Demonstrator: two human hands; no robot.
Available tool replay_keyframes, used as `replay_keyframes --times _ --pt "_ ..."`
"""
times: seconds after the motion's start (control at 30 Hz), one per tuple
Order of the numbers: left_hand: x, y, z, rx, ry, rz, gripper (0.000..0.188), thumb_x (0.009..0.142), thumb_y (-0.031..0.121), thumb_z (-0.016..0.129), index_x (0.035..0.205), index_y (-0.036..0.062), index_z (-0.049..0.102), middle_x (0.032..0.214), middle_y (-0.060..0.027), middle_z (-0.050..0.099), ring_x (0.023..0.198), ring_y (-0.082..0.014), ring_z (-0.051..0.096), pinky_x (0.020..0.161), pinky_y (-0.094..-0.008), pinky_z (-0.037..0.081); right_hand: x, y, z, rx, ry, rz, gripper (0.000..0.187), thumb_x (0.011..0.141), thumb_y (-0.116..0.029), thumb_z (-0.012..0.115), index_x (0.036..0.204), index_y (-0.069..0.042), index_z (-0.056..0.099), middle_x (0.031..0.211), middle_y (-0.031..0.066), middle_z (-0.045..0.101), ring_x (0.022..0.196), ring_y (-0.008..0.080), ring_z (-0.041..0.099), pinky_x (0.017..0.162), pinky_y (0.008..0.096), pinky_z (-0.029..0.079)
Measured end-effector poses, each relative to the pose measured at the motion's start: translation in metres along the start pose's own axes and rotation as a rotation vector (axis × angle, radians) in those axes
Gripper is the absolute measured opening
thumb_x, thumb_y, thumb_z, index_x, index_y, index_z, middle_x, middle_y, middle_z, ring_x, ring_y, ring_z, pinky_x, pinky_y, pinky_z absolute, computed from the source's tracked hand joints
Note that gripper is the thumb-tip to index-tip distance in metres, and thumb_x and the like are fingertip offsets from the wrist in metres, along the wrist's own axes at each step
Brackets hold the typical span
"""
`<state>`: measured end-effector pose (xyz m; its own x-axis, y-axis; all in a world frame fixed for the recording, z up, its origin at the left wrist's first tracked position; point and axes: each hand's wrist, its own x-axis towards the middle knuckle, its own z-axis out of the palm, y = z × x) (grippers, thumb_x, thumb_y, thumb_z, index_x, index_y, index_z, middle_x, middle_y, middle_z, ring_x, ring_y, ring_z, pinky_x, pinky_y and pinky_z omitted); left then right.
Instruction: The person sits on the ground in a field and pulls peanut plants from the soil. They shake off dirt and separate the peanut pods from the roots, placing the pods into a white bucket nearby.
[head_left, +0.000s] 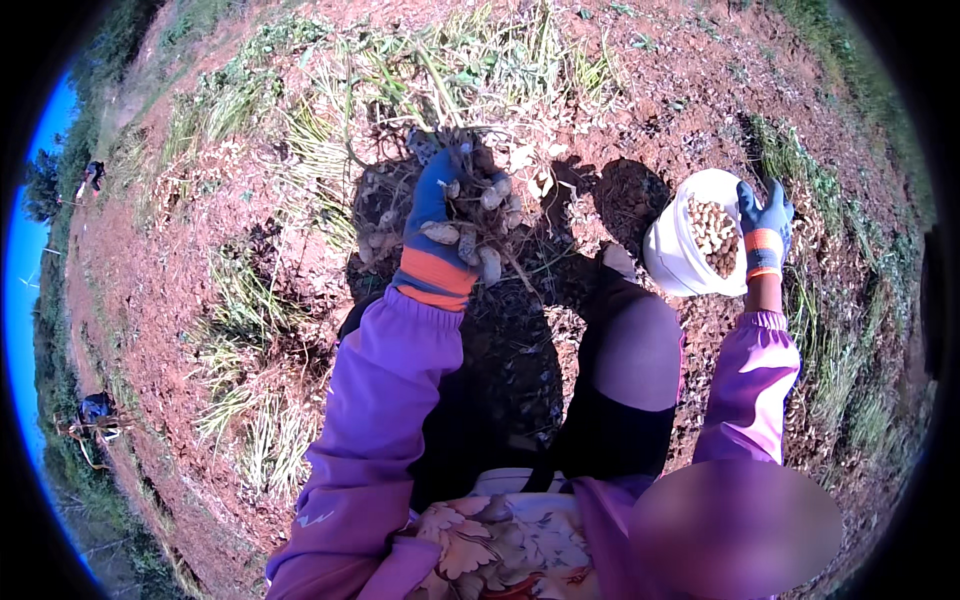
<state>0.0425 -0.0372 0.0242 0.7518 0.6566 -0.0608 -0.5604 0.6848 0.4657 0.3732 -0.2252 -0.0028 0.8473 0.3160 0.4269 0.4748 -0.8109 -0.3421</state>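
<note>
My left hand (430,215), in a blue-grey glove with an orange cuff, is closed around an uprooted peanut plant (462,140). Peanut pods (490,262) and thin roots hang in a clump about the fingers and wrist. To the right, a white bucket (668,245) holds a heap of loose peanuts (712,235). My right hand (766,215), gloved the same way, is at the bucket's right rim. Its thumb and a finger are spread apart with nothing visible between them. Whether it touches the rim is hard to tell.
Pulled plants (500,55) lie across the reddish soil ahead, and more stalks (255,400) lie at the left. Green plants (830,350) run along the right. My bent knee (637,355) is between the hands. Two people (95,408) (94,175) are far off at the left.
</note>
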Motion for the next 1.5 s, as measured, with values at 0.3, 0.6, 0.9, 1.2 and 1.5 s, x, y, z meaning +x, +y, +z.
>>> replay_keyframes --times 0.3,0.6,0.9,1.2,1.5 --pt "0.001 -0.013 0.019 0.087 0.211 0.124 0.027 0.086 0.035 0.051 0.089 0.0088 0.053 0.073 -0.0027 0.052 0.060 -0.0186 0.050 0.053 -0.0326 0.045 -0.102 -0.165 -0.072 1.020 -0.573 -0.646 0.028 0.079 -0.019 0.059 0.101 -0.002 0.056 0.087 0.0136 0.058 0.080 0.0225 0.058 0.070 0.0296 0.045" --pt "0.004 -0.015 -0.014 0.069 -0.014 0.052 0.031 0.084 0.031 0.052 0.101 0.0050 0.057 0.087 -0.0137 0.063 0.074 -0.0233 0.062 0.066 -0.0337 0.052 -0.118 -0.203 -0.055 0.769 -0.527 -0.796 0.020 0.077 -0.019 0.057 0.084 -0.002 0.051 0.077 0.0185 0.053 0.073 0.0368 0.053 0.062 0.0398 0.043" --pt "0.005 -0.017 -0.018 0.116 0.096 0.001 0.028 0.083 0.029 0.053 0.099 0.0064 0.057 0.086 -0.0103 0.060 0.077 -0.0224 0.061 0.063 -0.0339 0.052 -0.110 -0.195 -0.031 1.409 -0.836 -0.272 0.020 0.080 -0.021 0.060 0.084 -0.001 0.059 0.070 0.0019 0.057 0.062 0.0104 0.051 0.054 0.0244 0.039" --pt "0.006 0.010 -0.017 0.051 0.041 0.023 0.034 0.083 0.037 0.048 0.093 0.0049 0.057 0.071 -0.0112 0.057 0.061 -0.0267 0.058 0.053 -0.0378 0.050 -0.054 -0.136 -0.007 1.517 -0.447 0.335 0.013 0.081 -0.013 0.062 0.091 -0.006 0.061 0.056 -0.0077 0.048 0.039 0.0019 0.035 0.035 0.0167 0.024" --pt "0.005 0.010 -0.022 -0.285 -0.473 -0.128 0.072 0.081 0.046 0.049 0.128 -0.0057 0.032 0.091 -0.0109 0.053 0.083 -0.0335 0.055 0.068 -0.0393 0.044 -0.025 -0.032 -0.010 0.245 0.075 -0.203 0.040 0.081 -0.017 0.059 0.118 -0.011 0.048 0.107 0.0140 0.053 0.094 0.0248 0.056 0.080 0.0315 0.045"
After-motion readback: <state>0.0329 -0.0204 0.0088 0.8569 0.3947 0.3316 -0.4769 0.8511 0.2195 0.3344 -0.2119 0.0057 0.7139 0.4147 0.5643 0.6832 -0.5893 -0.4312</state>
